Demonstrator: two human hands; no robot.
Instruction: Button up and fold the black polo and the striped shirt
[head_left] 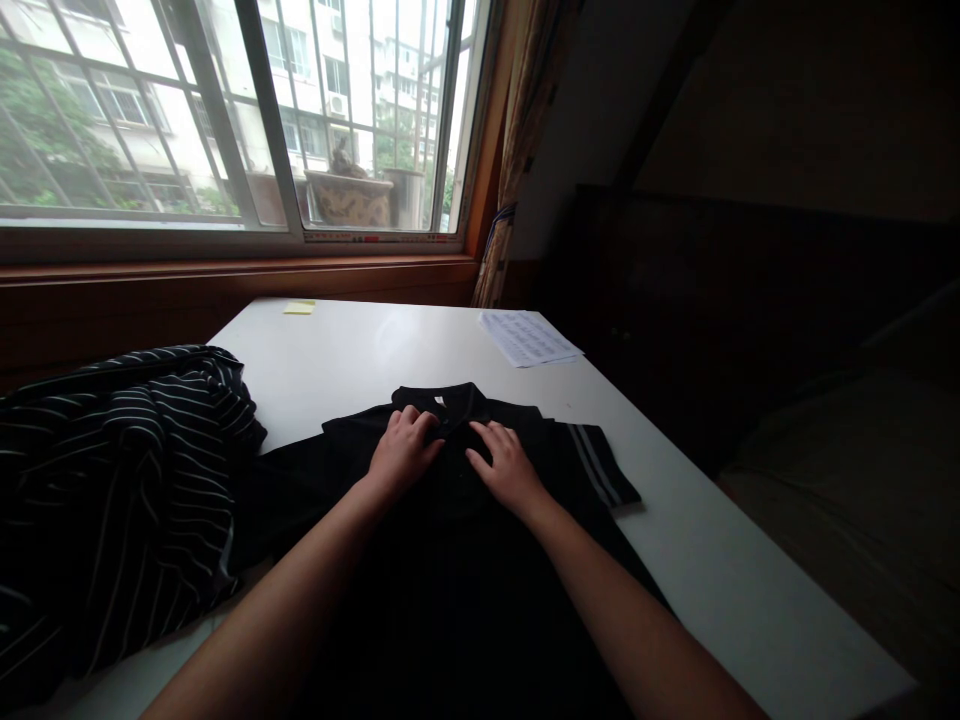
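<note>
A black polo shirt (450,560) lies spread on the white table, front side up, its collar toward the window. A small white label shows inside the neck. My left hand (406,446) is at the left side of the collar, fingers curled and closed on the fabric there. On the other side of the neck opening, my right hand (506,462) rests on the shirt with its thumb and fingers apart. The right sleeve (596,465) lies flat and has two grey stripes at its cuff. Part of the left sleeve runs beside a striped garment.
A heaped black garment with white stripes (127,480) lies on the left of the white table (750,570). Printed sheets (530,338) and a yellow sticky note (300,307) lie along the far edge. Behind stands a barred window with a tied curtain (499,240).
</note>
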